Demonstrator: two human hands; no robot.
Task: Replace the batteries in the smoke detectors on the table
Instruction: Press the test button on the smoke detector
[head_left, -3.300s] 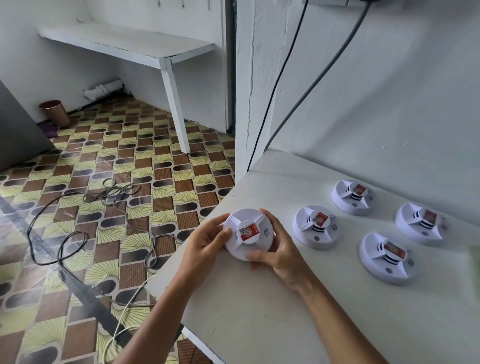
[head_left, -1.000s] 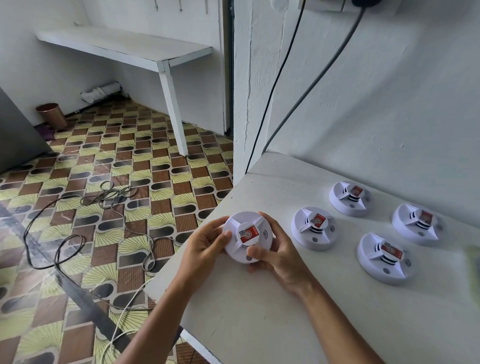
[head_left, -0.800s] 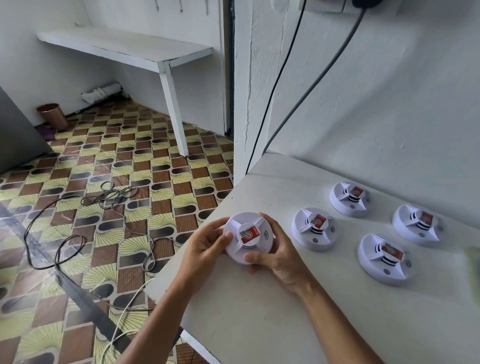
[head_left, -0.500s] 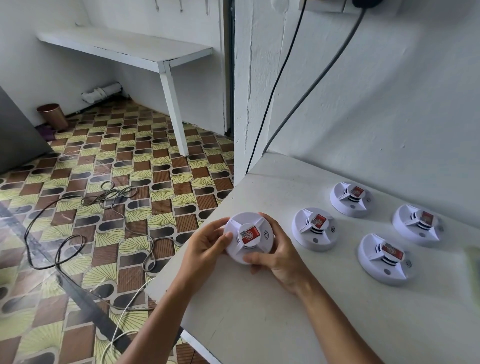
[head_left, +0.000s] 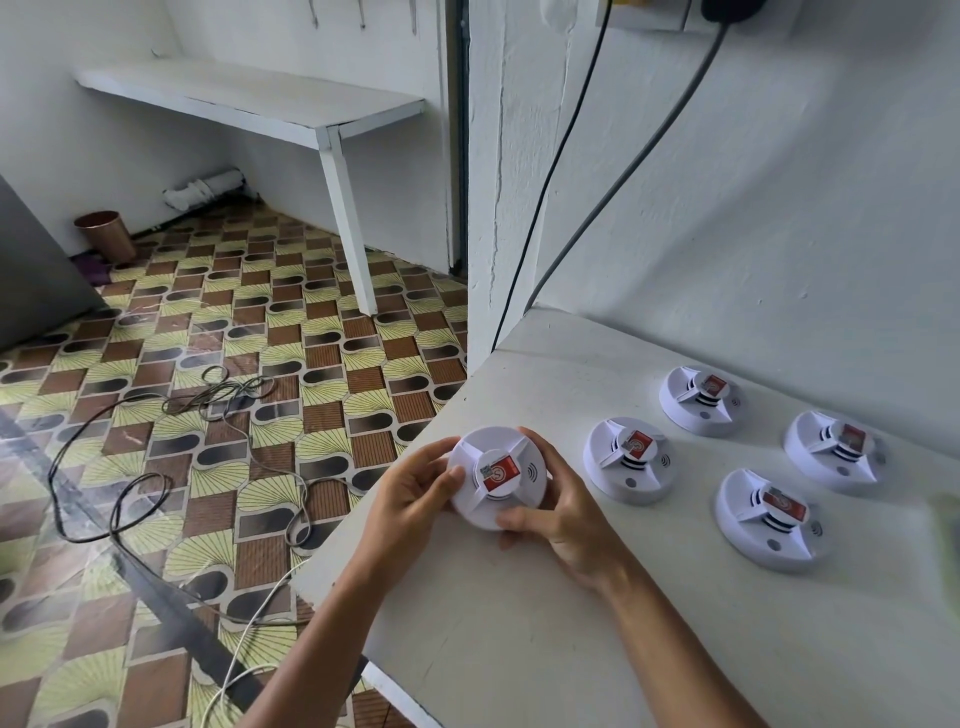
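Observation:
A round white smoke detector (head_left: 496, 475) with a red label on its centre sits between both hands at the left edge of the white table (head_left: 519, 623). My left hand (head_left: 415, 501) grips its left rim, thumb on the top face. My right hand (head_left: 563, 519) grips its right and near rim, fingers curled behind it. Several more white smoke detectors lie face up on the table to the right: one close by (head_left: 628, 460), one further back (head_left: 698, 400), one at the front right (head_left: 769, 519) and one at the far right (head_left: 834, 452).
A white wall (head_left: 779, 208) rises right behind the table, with two dark cables (head_left: 587, 197) hanging down it to the table's back corner. Left of the table edge lies patterned tile floor with loose cables (head_left: 156, 467). A blurred greenish object (head_left: 948, 545) shows at the right edge.
The held detector has turned slightly between my hands, which keep the same grip; the view has shifted a little. Nothing else moved.

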